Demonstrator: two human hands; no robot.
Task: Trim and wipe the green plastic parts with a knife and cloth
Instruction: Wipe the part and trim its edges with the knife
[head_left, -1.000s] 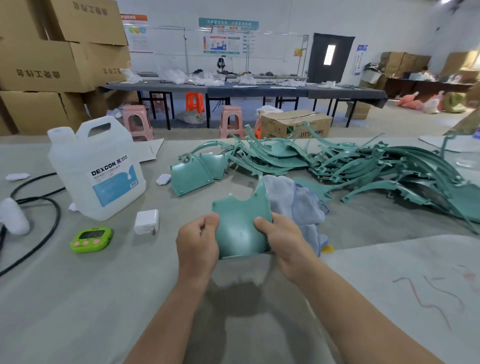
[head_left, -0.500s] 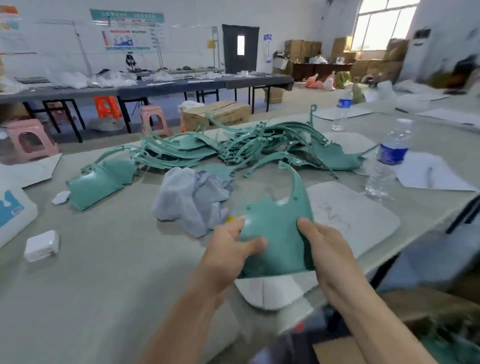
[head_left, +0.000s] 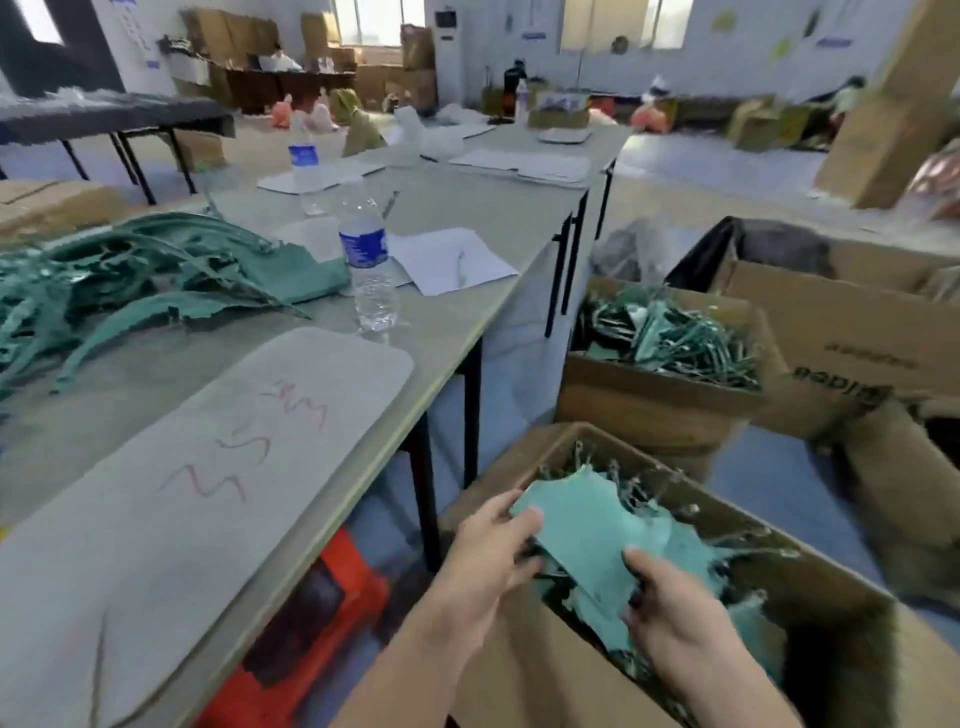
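Observation:
Both hands hold one flat green plastic part (head_left: 582, 525) over an open cardboard box (head_left: 524, 670) beside the table, at the lower right. My left hand (head_left: 491, 545) grips its left edge, thumb on top. My right hand (head_left: 670, 608) grips its near right edge. More green parts lie in the box beneath it. A tangled heap of green parts (head_left: 135, 275) sits on the table at the left. Neither a knife nor a cloth is in view.
A grey mat (head_left: 171, 493) with red scribbles covers the near table. A water bottle (head_left: 366, 260) stands by papers (head_left: 447, 265). A second box of green parts (head_left: 660, 364) stands behind the first. An orange stool (head_left: 311, 618) sits under the table. Cardboard boxes crowd the right.
My view swung right from the table to the boxes on the floor. Both hands carried the green part off the table edge and down over the near box.

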